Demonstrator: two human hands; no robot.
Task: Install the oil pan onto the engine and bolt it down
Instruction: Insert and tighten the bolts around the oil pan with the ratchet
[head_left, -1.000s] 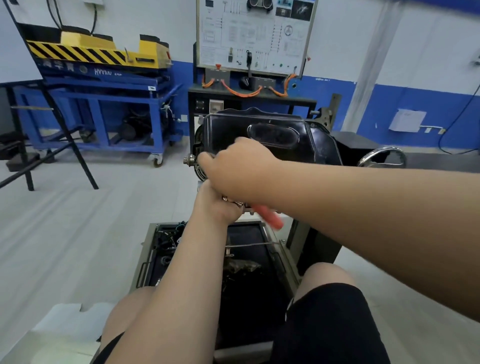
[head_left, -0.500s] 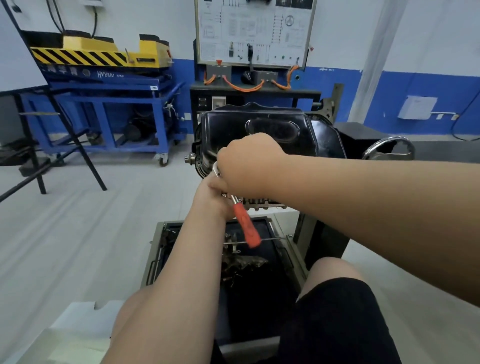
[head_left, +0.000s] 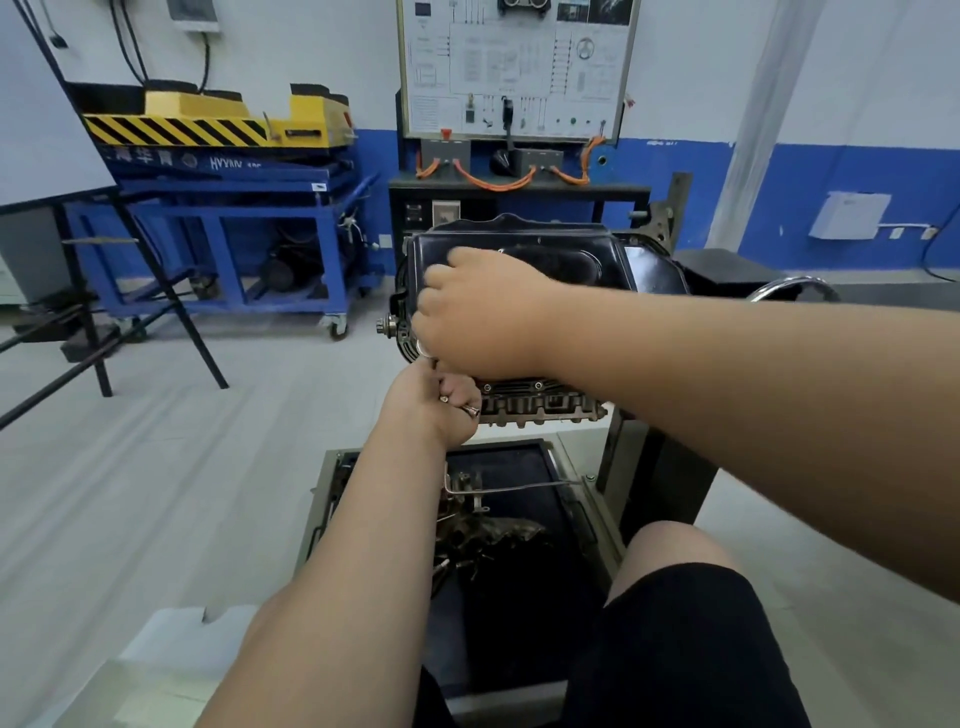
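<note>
Centre frame: left hand (head_left: 441, 408) pinches a metal bit (head_left: 471, 410) at pan (head_left: 571, 254) edge, likely steadying it for tightening. Right hand (head_left: 478, 312) curled above, grip hidden.

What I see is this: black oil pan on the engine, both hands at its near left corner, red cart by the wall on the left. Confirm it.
Not quite. The head view shows the cart by the wall on the left is blue, not red. The rest stands: black oil pan on the engine, left hand and right hand at its near left corner.
</note>
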